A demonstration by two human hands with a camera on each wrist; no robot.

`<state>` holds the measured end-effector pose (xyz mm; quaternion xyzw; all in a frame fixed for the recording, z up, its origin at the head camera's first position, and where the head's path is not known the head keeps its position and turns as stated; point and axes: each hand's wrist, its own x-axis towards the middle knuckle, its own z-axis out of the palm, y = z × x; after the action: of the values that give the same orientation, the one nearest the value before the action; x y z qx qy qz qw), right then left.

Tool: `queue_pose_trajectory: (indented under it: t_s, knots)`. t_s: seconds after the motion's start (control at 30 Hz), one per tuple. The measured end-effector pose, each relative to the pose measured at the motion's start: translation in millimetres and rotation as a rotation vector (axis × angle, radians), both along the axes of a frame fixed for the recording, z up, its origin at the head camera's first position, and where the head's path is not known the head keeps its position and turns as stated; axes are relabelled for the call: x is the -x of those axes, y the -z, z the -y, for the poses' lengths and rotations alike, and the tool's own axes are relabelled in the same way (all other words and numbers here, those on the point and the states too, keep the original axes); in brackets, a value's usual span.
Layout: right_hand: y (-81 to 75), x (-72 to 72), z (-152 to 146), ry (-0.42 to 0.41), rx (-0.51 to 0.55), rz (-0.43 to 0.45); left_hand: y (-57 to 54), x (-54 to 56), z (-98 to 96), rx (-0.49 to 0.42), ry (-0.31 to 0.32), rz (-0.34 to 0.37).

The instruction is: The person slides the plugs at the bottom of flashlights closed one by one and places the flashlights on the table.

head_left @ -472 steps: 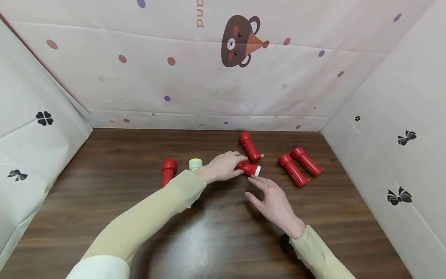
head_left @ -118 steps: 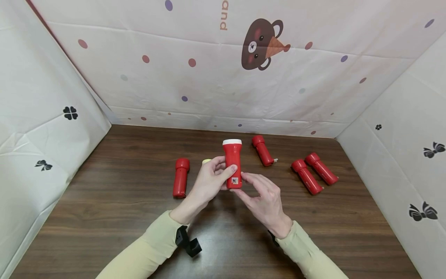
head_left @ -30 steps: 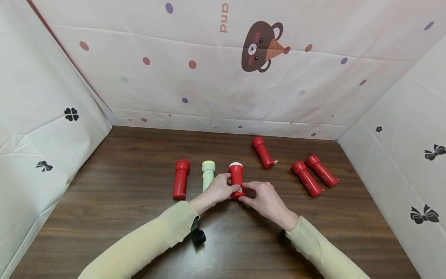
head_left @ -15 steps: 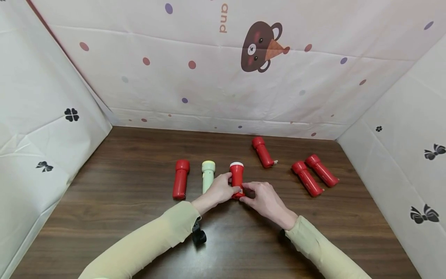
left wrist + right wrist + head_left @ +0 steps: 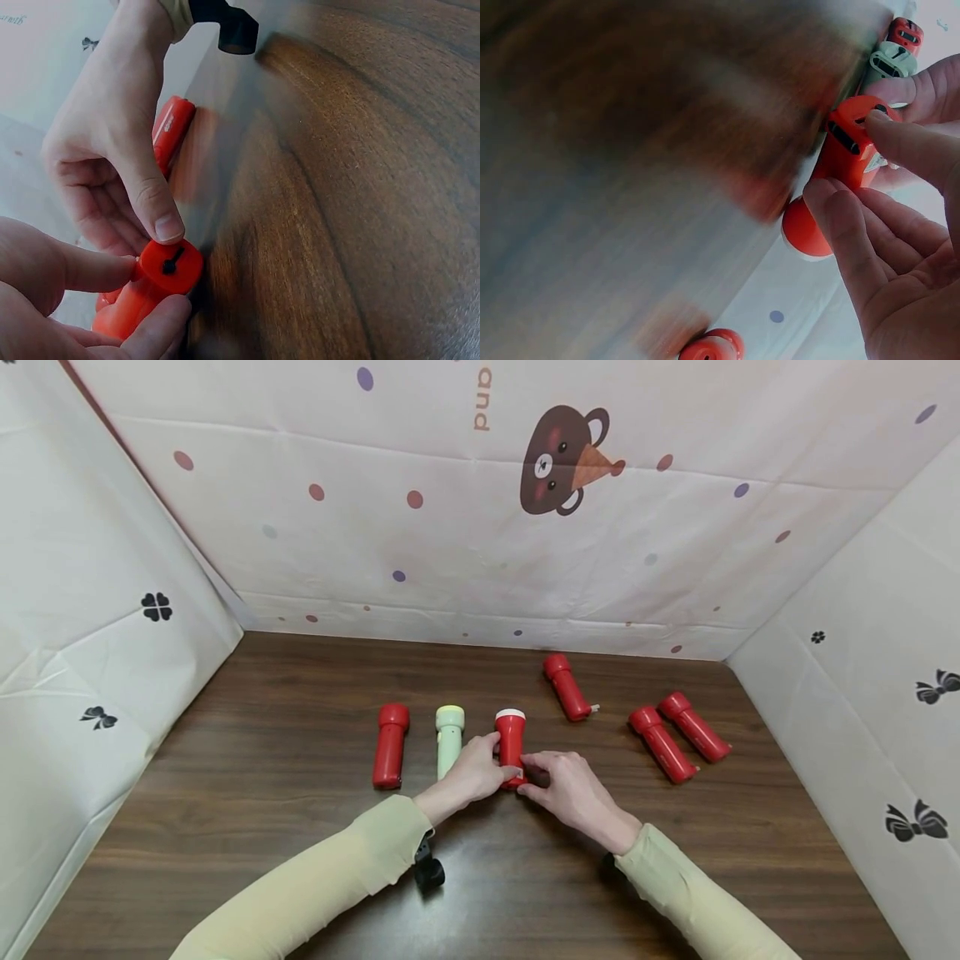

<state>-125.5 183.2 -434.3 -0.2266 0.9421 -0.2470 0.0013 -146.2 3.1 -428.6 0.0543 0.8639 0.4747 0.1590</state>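
Observation:
Both hands are at a red flashlight [image 5: 511, 743] with a white lens rim, which lies on the table with its head toward the back wall. My left hand [image 5: 474, 771] grips its tail half from the left, thumb along the side. From the right, my right hand [image 5: 573, 789] pinches the tail end; its thumb [image 5: 154, 199] presses at the end face, where a black slot shows. A pale green flashlight [image 5: 449, 739] with a yellow rim lies just left, partly hidden by the left hand. Left of that is another red flashlight [image 5: 390, 747], parallel to it.
On the right of the brown table [image 5: 315, 868] lie a slanted red flashlight [image 5: 567, 687] near the back and two more, a nearer red flashlight [image 5: 663, 745] and an outer red flashlight [image 5: 694, 727]. Patterned white sheets [image 5: 337, 535] wall in the back and sides.
Earlier the left hand reached across to this flashlight, lying sideways; later both hands held it raised. It has since come down beside the green one, and the last second shows hardly any movement.

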Motion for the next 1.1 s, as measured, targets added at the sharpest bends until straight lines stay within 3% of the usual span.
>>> queue_pose_trajectory:
  t_s: [0.53,1.1]
  knots:
    - [-3.1,-0.2,0.5,0.004,-0.010,-0.005,-0.6,-2.9,0.0,-0.077,-0.029,0.062]
    - [-1.9,-0.9,-0.4,-0.029,-0.009,-0.041,0.2,-4.2,-0.8,-0.036,-0.051,0.038]
